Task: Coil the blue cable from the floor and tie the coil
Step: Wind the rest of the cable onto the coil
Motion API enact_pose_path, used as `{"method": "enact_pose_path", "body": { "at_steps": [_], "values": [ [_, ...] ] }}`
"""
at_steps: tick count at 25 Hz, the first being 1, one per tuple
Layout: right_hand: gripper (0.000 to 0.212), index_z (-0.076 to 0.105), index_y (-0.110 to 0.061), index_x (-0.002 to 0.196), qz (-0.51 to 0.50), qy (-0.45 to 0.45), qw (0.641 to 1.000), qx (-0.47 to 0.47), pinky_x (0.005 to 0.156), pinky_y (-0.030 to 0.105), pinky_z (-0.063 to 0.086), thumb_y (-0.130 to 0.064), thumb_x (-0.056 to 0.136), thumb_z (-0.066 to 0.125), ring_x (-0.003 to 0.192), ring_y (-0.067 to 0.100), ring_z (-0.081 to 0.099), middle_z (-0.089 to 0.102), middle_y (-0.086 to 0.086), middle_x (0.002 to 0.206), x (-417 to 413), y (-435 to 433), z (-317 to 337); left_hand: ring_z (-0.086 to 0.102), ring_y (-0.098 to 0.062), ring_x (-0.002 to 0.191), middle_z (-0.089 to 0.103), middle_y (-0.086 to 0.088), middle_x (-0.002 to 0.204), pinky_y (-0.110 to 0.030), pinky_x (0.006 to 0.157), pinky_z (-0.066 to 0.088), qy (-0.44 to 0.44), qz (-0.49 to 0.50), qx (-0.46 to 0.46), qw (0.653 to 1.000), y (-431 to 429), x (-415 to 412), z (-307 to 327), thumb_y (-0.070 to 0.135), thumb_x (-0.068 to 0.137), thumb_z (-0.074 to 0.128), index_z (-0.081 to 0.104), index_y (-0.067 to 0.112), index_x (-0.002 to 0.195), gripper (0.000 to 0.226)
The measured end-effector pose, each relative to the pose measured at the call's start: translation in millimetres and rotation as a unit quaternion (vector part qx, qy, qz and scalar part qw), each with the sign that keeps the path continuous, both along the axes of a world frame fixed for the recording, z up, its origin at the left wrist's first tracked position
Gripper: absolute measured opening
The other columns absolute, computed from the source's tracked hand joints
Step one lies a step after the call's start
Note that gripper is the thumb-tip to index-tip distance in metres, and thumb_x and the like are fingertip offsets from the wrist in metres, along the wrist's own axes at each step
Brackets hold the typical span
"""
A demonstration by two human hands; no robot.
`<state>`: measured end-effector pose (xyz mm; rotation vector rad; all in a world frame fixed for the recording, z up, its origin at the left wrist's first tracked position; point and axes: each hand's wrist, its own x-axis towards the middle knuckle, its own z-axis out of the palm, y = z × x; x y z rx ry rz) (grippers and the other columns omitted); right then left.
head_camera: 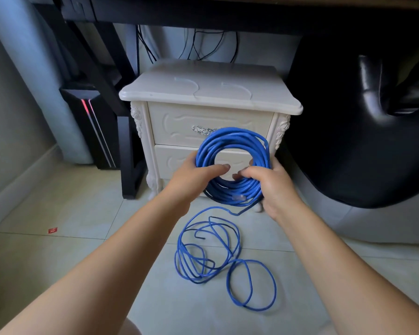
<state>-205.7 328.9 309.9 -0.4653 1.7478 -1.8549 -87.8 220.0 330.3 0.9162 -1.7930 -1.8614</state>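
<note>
1. Fingers (250, 172) of R hand (275, 187) curl round lower-right of the blue cable coil (235, 137), clamped on it.
2. L hand (191, 176) grips coil's left side, thumb across front, other fingers behind.
3. Coil is held upright off the floor, in front of white nightstand (203, 93).
4. Clear plug (237, 197) sits at coil's bottom.
5. Loose cable (208, 252) runs from coil down to tiled floor (82, 213), in messy loops btwn the forearms.
6. Black PC tower (92, 122) stands left of nightstand.

one blue cable (232, 151), two hands, one nightstand (211, 93), two drawers
</note>
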Motion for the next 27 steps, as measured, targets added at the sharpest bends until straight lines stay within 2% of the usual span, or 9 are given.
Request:
{"method": "enact_pose_path", "body": {
  "at_steps": [4,6,8,11,15,19,22,24,27],
  "values": [
    [0.032,0.056,-0.025,0.085,0.033,0.258,0.957,0.126,0.062,0.025,0.046,0.002,0.070,0.064,0.070,0.018,0.057,0.061,-0.004,0.077,0.2,-1.4,3.4,0.057,-0.003,0.108,0.055,0.007,0.123,-0.017,0.089,0.047,0.004,-0.075,-0.249,0.965,-10.0,0.7,0.7,0.004,0.076,0.073,0.045,0.037,0.137,0.075],
    [0.038,0.055,-0.027,0.088,0.052,0.345,0.925,0.150,0.068,0.030,0.047,0.004,0.068,0.061,0.077,0.020,0.059,0.063,-0.003,0.084,4.3,-4.9,1.3,0.053,-0.005,0.110,0.052,0.007,0.127,-0.015,0.091,0.041,-0.036,-0.117,-0.388,0.914,-8.9,-0.5,-2.5,0.006,0.075,0.070,0.046,0.034,0.138,0.072],
    [0.043,0.058,-0.029,0.092,0.063,0.350,0.925,0.136,0.072,0.030,0.048,0.006,0.067,0.060,0.083,0.018,0.060,0.064,-0.002,0.093,5.8,-8.1,-1.6,0.059,-0.011,0.099,0.063,0.007,0.112,-0.020,0.083,0.045,-0.070,-0.105,-0.426,0.896,-5.3,-3.0,-6.1,0.015,0.079,0.070,0.057,0.027,0.126,0.050],
    [0.051,0.059,-0.032,0.099,0.061,0.324,0.938,0.111,0.074,0.024,0.049,0.009,0.069,0.060,0.088,0.011,0.062,0.065,-0.007,0.099,8.1,-8.9,1.1,0.059,-0.014,0.078,0.065,0.006,0.084,-0.019,0.065,0.044,-0.077,-0.059,-0.400,0.911,-2.9,-5.6,-6.5,0.016,0.082,0.066,0.062,0.019,0.104,0.022],
    [0.056,0.059,-0.033,0.116,0.117,0.243,0.961,0.065,0.086,0.022,0.051,-0.001,0.072,0.074,0.098,0.007,0.066,0.065,-0.012,0.109,3.4,-2.4,12.2,0.058,-0.011,0.067,0.065,0.007,0.074,-0.017,0.057,0.041,-0.051,-0.035,-0.301,0.952,-7.4,-4.6,-2.6,0.013,0.081,0.069,0.063,0.019,0.097,0.018],
    [0.064,0.062,-0.035,0.121,0.171,0.081,0.982,0.005,0.106,0.038,0.046,-0.043,0.061,0.082,0.115,0.013,0.064,0.067,-0.004,0.123,-4.7,3.4,14.3,0.055,-0.013,0.069,0.064,0.003,0.075,-0.036,0.073,0.053,-0.003,-0.002,-0.119,0.993,-10.1,-1.5,-0.8,0.014,0.084,0.072,0.067,0.018,0.093,0.012],
    [0.101,0.054,-0.033,0.135,0.204,0.013,0.979,-0.024,0.091,0.030,0.055,-0.063,0.045,0.088,0.114,0.019,0.063,0.063,-0.003,0.126,-4.3,2.9,7.7,0.053,-0.016,0.072,0.057,0.003,0.070,-0.047,0.086,0.056,0.030,0.054,0.014,0.998,-15.6,0.2,2.1,0.012,0.084,0.073,0.067,0.020,0.088,0.010],
    [0.119,0.041,-0.033,0.145,0.222,0.004,0.975,-0.029,0.076,0.018,0.054,-0.064,0.041,0.089,0.112,0.012,0.063,0.061,-0.005,0.128,-0.4,3.3,4.7,0.048,-0.018,0.072,0.051,0.002,0.067,-0.049,0.087,0.057,0.040,0.078,0.066,0.994,-18.4,0.7,4.0,0.012,0.083,0.074,0.067,0.018,0.084,0.009],
    [0.125,0.029,-0.039,0.149,0.212,-0.001,0.977,-0.012,0.099,0.037,0.048,-0.054,0.043,0.093,0.123,0.013,0.058,0.056,-0.010,0.135,1.1,0.7,-0.6,0.045,-0.017,0.069,0.047,0.001,0.067,-0.048,0.087,0.056,0.050,0.112,0.109,0.986,-14.8,0.1,4.1,0.013,0.084,0.073,0.066,0.016,0.086,0.008]
  ]
}}
